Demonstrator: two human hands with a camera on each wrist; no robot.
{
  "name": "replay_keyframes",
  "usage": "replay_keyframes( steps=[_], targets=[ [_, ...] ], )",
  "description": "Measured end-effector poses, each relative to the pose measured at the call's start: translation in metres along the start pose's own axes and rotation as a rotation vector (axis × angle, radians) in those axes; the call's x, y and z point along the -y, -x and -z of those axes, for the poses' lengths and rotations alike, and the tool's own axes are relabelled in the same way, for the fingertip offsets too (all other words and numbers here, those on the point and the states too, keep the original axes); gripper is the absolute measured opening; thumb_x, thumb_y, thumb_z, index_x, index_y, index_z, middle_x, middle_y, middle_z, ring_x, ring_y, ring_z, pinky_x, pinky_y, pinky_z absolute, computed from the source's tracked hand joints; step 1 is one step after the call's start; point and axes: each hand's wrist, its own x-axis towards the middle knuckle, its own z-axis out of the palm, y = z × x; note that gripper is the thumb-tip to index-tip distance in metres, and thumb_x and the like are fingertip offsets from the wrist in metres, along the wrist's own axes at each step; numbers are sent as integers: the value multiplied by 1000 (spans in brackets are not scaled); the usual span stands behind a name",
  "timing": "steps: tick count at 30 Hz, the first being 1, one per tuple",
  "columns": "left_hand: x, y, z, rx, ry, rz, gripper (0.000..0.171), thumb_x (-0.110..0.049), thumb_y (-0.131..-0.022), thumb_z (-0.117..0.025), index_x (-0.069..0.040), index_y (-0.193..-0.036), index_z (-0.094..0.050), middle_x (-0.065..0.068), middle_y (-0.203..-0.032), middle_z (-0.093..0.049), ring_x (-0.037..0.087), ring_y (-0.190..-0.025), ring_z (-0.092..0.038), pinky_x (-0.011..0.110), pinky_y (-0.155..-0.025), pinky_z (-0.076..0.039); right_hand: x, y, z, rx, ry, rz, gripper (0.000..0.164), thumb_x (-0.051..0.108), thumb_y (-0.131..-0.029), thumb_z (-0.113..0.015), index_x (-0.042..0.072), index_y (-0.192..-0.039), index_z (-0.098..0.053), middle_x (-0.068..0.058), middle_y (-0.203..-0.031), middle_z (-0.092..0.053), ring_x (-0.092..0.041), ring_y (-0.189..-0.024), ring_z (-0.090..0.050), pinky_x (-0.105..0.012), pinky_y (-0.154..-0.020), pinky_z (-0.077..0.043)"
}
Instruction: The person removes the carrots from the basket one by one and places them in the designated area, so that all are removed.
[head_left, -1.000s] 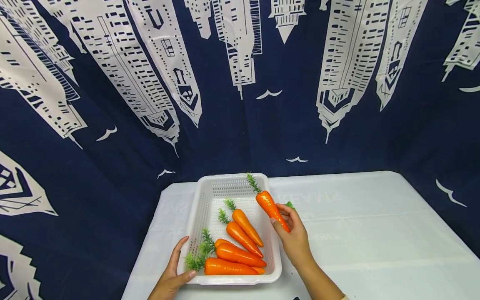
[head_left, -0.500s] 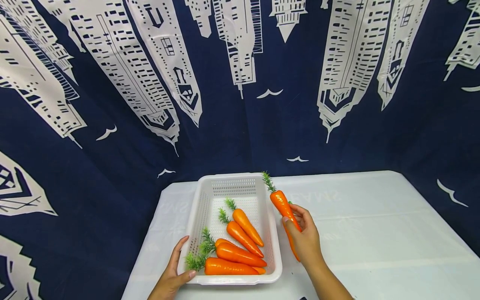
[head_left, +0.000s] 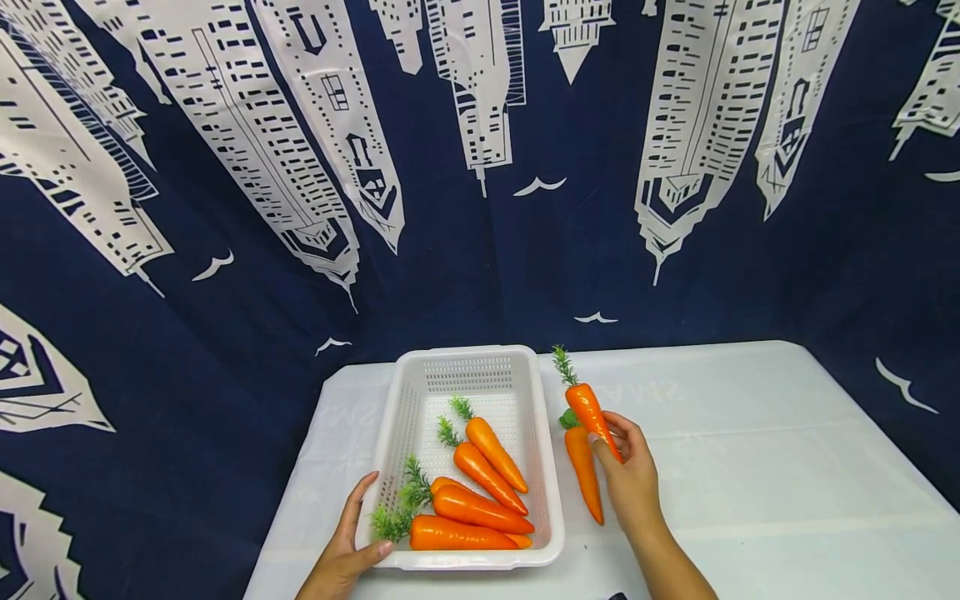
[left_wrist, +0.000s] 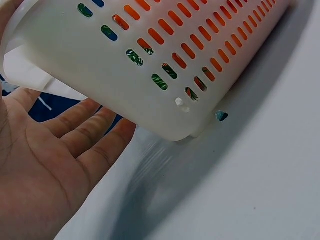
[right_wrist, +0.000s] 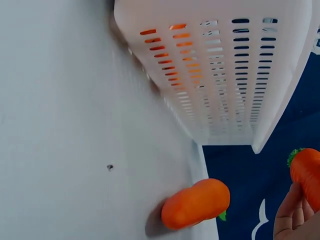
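In the head view, my right hand (head_left: 628, 471) pinches a carrot (head_left: 588, 410) by its narrow end, leafy top pointing away, to the right of the white basket (head_left: 551, 508). Beneath it a second carrot (head_left: 581, 467) with a rounder green top lies on the table; the right wrist view shows this carrot (right_wrist: 195, 204) end-on beside the basket. My left hand (head_left: 343, 537) rests at the basket's near left corner, thumb on the rim. Its fingers (left_wrist: 95, 145) look straight in the left wrist view. Several carrots (head_left: 480, 510) with feathery green tops lie inside the basket.
A white cloth covers the table (head_left: 750, 467). Behind it hangs a dark blue curtain (head_left: 525, 267) printed with white buildings and birds. A small dark object (head_left: 617, 596) shows at the bottom edge, near my right forearm.
My right hand has carried its carrot from over the basket's right rim out to the right. The carrot lying on the table has come into view. My left hand stays put.
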Motion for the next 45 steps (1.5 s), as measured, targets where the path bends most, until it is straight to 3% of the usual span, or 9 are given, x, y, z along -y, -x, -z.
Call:
replay_keyframes(
  steps=[19, 26, 29, 36, 38, 43, 45],
  targets=[
    [0, 0, -1, 2, 20, 12, 98, -9, -90, -70, -27, -162, -7, 17, -164, 28, 45, -148, 27, 81, -107, 10, -25, -9, 14, -42, 24, -33, 47, 24, -102, -60, 12, -145, -46, -7, -139, -54, 9, -102, -54, -5, -85, -45],
    [1, -1, 0, -3, 24, 18, 97, -9, -91, -69, -28, -162, -7, 17, -164, 27, 44, -147, 29, 81, -105, 12, -31, -9, 23, -10, 131, -92, 51, 25, -103, -57, 11, -149, -41, -12, -146, -51, 12, -97, -50, -8, -82, -44],
    [1, -1, 0, -3, 22, 15, 96, -8, -91, -69, -27, -162, -7, 16, -164, 27, 44, -147, 30, 81, -105, 13, -34, -9, 25, 4, 189, -111, 52, 27, -103, -55, 10, -150, -40, -14, -147, -50, 5, -101, -51, -9, -82, -44],
    [0, 0, 0, -4, 4, 6, 96, -8, -91, -69, -26, -162, -8, 17, -165, 27, 46, -146, 32, 82, -103, 14, -39, -11, 29, 43, 228, -121, 54, 26, -104, -52, 6, -151, -36, -20, -148, -46, -31, -129, -51, -8, -82, -42],
    [0, 0, 0, -5, 3, 7, 95, -8, -91, -69, -27, -162, -8, 17, -165, 27, 46, -146, 32, 83, -103, 13, -40, -12, 30, 52, 240, -127, 54, 26, -104, -52, 5, -152, -35, -21, -148, -46, -34, -132, -49, -12, -87, -43],
    [0, 0, 0, -12, 3, 16, 95, -9, -92, -69, -28, -162, -8, 16, -165, 26, 46, -146, 33, 83, -102, 12, -43, -14, 33, 89, 269, -156, 56, 27, -105, -49, 4, -153, -32, -24, -150, -43, -38, -137, -45, -43, -108, -42],
    [0, 0, 0, -14, -1, 17, 95, -9, -91, -69, -28, -162, -8, 16, -165, 26, 47, -146, 32, 83, -102, 12, -45, -15, 34, 103, 272, -163, 56, 25, -105, -49, 3, -153, -31, -25, -150, -43, -39, -137, -45, -48, -110, -40]
  ],
)
